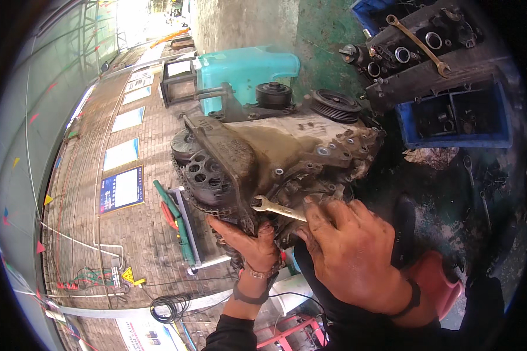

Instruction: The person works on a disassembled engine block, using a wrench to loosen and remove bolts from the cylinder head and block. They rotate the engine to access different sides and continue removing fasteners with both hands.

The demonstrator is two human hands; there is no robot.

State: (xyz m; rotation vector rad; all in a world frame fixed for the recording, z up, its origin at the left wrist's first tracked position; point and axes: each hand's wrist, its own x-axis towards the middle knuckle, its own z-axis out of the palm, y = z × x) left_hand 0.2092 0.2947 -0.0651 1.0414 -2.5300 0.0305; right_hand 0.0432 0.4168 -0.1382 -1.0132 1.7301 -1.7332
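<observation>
A greasy engine block (328, 152) stands before me, with a dirty timing cover (228, 149) at its left end. Beside the cover, dark sprockets (205, 175) and a chain show. My right hand (354, 251) grips a combination wrench (284, 211) between thumb and fingers. The wrench's open jaw points left and lies by the lower edge of the cover; whether it sits on a bolt I cannot tell. Below that, my left hand (252, 245) cups the cover's lower edge, thumb on the near side. Its fingertips are partly hidden. Two pulleys (335, 105) rise from the far side.
A turquoise plastic piece (246, 64) lies behind the engine. At the upper right are a dark engine cover (416, 47) with another wrench (418, 42) on it, and a blue parts bin (457, 143). More wrenches (469, 169) lie on the floor. A pink stool (433, 284) stands at lower right.
</observation>
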